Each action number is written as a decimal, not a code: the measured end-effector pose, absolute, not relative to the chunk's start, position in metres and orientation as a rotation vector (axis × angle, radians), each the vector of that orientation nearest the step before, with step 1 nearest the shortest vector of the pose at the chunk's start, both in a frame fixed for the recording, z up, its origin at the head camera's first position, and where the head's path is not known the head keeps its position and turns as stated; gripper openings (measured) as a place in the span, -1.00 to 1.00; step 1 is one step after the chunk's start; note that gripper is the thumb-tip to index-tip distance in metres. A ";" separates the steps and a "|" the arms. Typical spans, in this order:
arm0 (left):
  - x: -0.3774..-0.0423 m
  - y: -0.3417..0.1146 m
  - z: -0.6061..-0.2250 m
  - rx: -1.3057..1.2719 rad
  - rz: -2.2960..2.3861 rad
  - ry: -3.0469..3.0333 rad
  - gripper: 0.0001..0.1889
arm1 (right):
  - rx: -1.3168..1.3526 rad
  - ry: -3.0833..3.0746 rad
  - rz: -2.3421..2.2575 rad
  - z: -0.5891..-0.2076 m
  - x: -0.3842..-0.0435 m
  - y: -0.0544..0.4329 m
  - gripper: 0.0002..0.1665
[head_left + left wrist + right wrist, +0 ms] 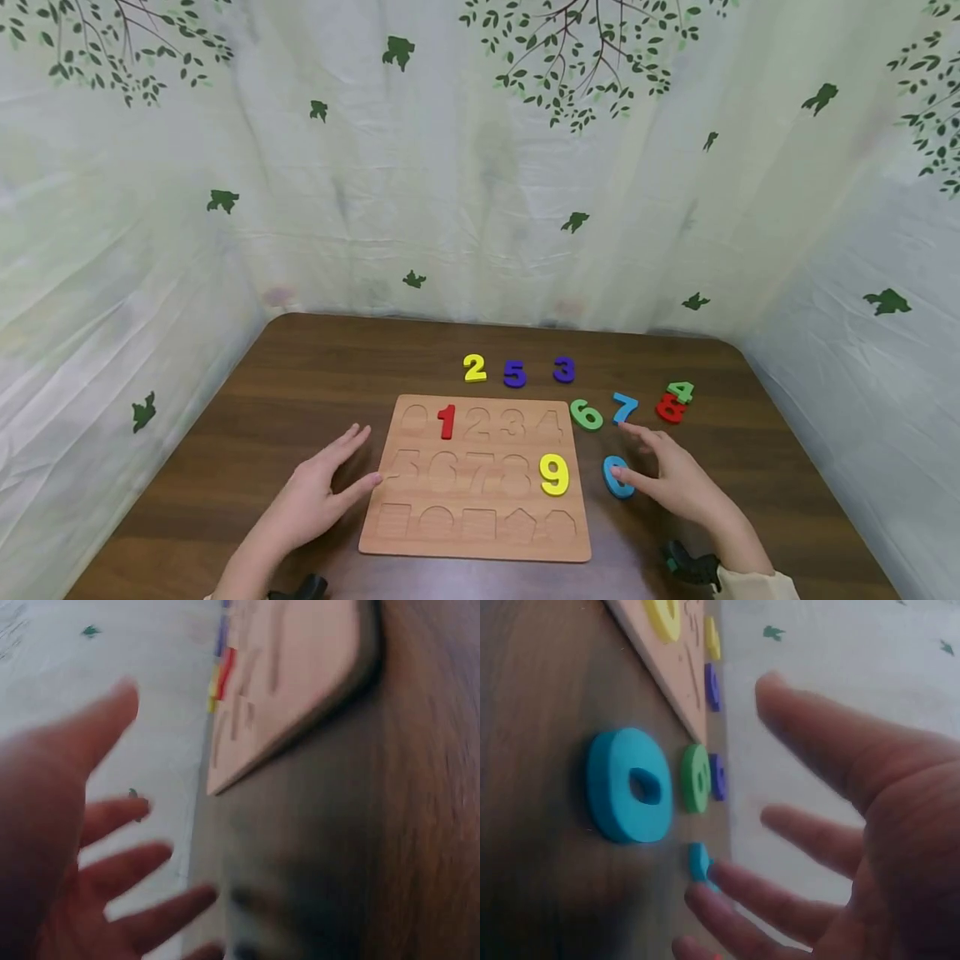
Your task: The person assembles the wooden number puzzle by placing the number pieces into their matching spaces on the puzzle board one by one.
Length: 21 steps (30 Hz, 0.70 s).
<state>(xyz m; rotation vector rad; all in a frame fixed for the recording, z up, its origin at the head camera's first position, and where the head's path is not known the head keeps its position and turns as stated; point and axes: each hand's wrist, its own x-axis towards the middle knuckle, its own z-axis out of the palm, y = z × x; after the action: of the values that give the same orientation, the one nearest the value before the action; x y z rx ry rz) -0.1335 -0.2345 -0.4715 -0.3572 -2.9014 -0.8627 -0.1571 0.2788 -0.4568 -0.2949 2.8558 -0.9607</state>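
A wooden number board (480, 546) lies on the table, with a red 1 (447, 425) in its top row and a yellow 9 (564, 477) in the middle row. My left hand (311, 496) holds nothing; its fingers are spread and the thumb tip is at the board's left edge. Right of the board lies a blue 0 (611, 787). My right hand (678, 479) is over it with fingers apart, the thumb overlapping the 0 in the head view. By its fingertips is a blue 7 (628, 402). A green 6 (576, 413) lies at the board's upper right corner.
Behind the board lie a yellow 2 (476, 377), a purple 5 (514, 382) and a purple 3 (569, 369). Farther right, a green 4 (684, 389) overlaps a red 8 (670, 407). A pale leaf-printed curtain (480, 250) hangs around the table.
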 end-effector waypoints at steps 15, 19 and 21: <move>-0.127 -0.250 -0.494 -0.639 -1.245 -2.975 0.11 | -0.384 2.648 -1.076 -0.477 -0.169 0.296 -0.02; -0.126 -0.251 -0.497 -0.687 -1.323 -2.955 0.12 | -0.389 2.629 -1.079 -0.479 -0.172 0.298 -0.05; -0.125 -0.253 -0.497 -0.712 -1.361 -2.937 0.10 | -0.388 2.620 -1.082 -0.479 -0.174 0.298 -0.09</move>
<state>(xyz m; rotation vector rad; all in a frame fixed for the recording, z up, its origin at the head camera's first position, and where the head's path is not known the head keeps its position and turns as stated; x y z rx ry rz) -0.1253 -0.2525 -0.4974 -0.7116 -2.9370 -1.3614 -0.1737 0.2979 -0.4794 -0.3881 2.6203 -1.0816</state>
